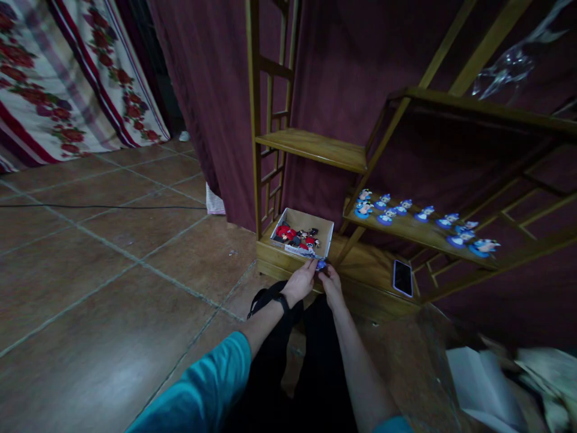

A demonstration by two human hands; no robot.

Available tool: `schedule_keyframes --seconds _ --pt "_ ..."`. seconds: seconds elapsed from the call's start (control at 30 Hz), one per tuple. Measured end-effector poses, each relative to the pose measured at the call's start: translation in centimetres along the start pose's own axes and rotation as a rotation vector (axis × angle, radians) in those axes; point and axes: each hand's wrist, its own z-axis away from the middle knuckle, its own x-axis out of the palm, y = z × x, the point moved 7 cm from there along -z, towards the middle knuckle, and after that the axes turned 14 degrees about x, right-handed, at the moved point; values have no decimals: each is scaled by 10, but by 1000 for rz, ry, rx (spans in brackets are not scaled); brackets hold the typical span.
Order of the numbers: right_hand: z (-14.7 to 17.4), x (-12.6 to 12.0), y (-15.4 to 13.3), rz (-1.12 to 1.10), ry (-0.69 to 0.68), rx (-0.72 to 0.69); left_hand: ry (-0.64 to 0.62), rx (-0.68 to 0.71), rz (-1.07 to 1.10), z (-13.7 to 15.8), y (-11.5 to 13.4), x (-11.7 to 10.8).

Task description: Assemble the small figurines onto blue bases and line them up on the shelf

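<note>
Between my two hands is a small blue-purple figurine [321,264], held just in front of the white box's near edge. My left hand [303,280], with a dark band on the wrist, has its fingers closed at the figurine's left side. My right hand [332,285] pinches it from the right and below. Just beyond my hands, an open white cardboard box [325,231] holds several red and black figurines [288,232]. On the shelf to the right stand several blue and white figurines [424,213] on round blue bases.
The wooden shelf unit [315,147] rises in front of me, with uprights and boards at several heights. A phone [402,278] lies on its lower board. Clear plastic [509,69] hangs upper right. A white carton [484,385] sits on the floor at right; a black cable [103,207] crosses the tiles.
</note>
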Motion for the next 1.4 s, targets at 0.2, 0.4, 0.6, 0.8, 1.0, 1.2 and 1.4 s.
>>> schedule_keyframes --seconds 0.2,0.4,0.6,0.8,1.0,1.2,1.4 --pt "-3 -3 3 77 63 1 232 -148 270 5 -29 6" --pt "-6 -5 10 1 73 79 304 -350 676 5 -61 24" --pt "-5 -8 10 16 123 64 275 -456 930 4 -68 30" --pt "-5 -9 11 21 135 69 323 -546 1069 6 -71 33" --pt "-7 -10 11 10 147 71 415 -586 1126 8 -68 28" --pt "-9 -10 13 26 154 74 395 -577 1084 6 -64 26" --pt "-11 -10 15 10 140 86 417 -560 1023 4 -63 22"
